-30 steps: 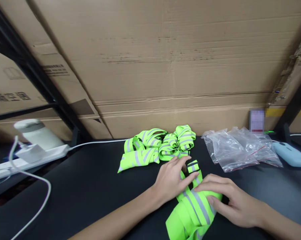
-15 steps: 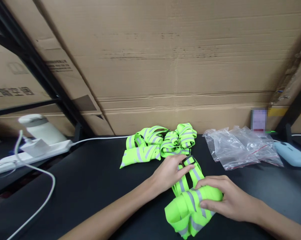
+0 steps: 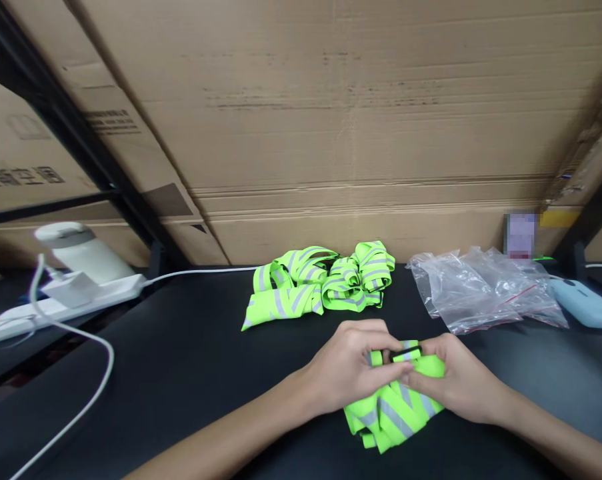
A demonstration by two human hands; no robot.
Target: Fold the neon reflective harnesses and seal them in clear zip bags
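Observation:
A neon-green reflective strap (image 3: pixel 398 413) with grey stripes is bunched into a bundle just above the black table. My left hand (image 3: pixel 353 367) pinches a strap end that has a black buckle or slider, on the bundle's upper left side. On the right side my right hand (image 3: pixel 461 383) grips the bundle, thumb and fingers closed close to the same black piece. The two hands' fingertips nearly meet over the strap. Behind them lies a pile of similar neon-green straps (image 3: pixel 285 303), some rolled and some folded flat.
Clear plastic zip bags (image 3: pixel 485 290) lie at the back right, beside a light blue case-like object (image 3: pixel 585 303). On the left are a white power strip (image 3: pixel 65 310), a white bottle (image 3: pixel 88 253) and a white cable (image 3: pixel 108 373). Cardboard (image 3: pixel 301 133) stands behind the table (image 3: pixel 191 373).
My left hand has moved right and down, bringing the buckled strap end onto the bundle. The loose strap loop is folded in, and both hands are now close together.

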